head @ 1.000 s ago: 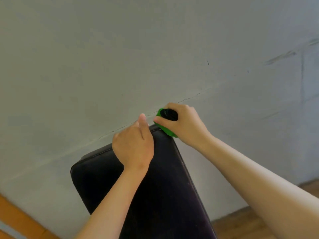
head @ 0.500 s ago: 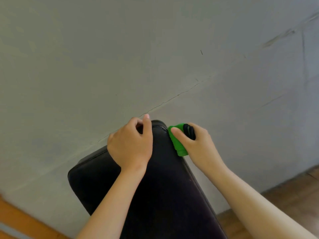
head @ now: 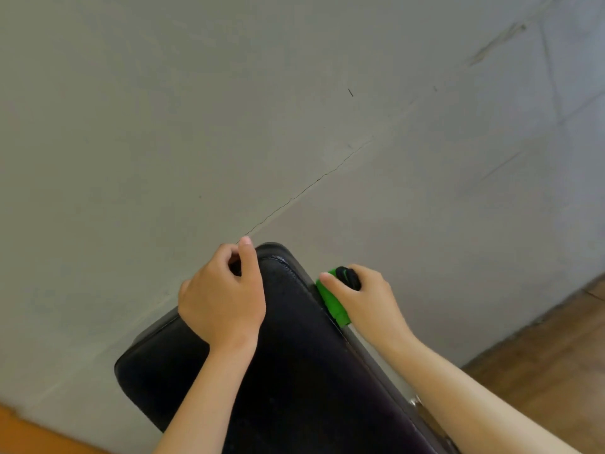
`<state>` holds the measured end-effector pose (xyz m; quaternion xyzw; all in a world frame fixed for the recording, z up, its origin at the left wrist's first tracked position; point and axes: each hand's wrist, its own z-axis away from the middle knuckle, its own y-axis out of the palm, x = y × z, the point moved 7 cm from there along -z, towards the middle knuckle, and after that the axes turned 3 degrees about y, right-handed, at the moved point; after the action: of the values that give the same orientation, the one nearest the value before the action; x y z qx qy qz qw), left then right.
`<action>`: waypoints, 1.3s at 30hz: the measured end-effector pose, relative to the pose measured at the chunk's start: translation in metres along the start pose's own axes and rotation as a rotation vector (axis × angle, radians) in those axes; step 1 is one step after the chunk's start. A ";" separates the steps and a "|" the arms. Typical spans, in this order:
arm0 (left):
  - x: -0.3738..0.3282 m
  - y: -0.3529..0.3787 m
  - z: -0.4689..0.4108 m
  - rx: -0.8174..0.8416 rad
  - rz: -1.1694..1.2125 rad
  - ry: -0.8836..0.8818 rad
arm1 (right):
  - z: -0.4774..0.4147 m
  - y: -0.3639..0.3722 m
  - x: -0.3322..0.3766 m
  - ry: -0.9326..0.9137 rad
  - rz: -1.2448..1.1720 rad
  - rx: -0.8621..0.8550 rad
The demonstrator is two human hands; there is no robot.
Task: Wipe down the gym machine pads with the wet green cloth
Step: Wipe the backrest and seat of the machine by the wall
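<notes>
While left hand (head: 222,303) clutches the pad (head: 294,355) by the wall (head: 229,126), right hand (head: 363,299) clutches green cloth (head: 332,299).

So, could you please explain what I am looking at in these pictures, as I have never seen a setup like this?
There is no robot here: a person wears one camera on the head, looking down at their bare hands. The left hand grips the top edge of a black pad, which stands before a grey wall. The right hand holds a green cloth against the pad's right side. Wooden floor shows at lower right.
</notes>
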<state>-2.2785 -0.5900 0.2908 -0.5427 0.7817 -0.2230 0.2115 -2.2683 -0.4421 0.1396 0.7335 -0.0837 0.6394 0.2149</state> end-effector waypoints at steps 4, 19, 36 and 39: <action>0.002 0.000 -0.001 -0.016 -0.003 0.009 | -0.026 0.020 0.056 -0.102 -0.049 0.016; 0.000 0.003 -0.001 0.003 0.005 0.009 | -0.015 0.013 0.006 -0.009 -0.165 0.062; 0.000 0.003 -0.001 0.010 0.015 0.023 | 0.048 -0.026 -0.087 0.217 0.019 -0.127; 0.000 0.003 -0.001 0.013 0.005 0.009 | 0.035 -0.014 -0.045 0.116 -0.040 -0.124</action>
<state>-2.2815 -0.5891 0.2899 -0.5385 0.7824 -0.2300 0.2119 -2.2388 -0.4510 0.0895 0.6821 -0.0958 0.6699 0.2770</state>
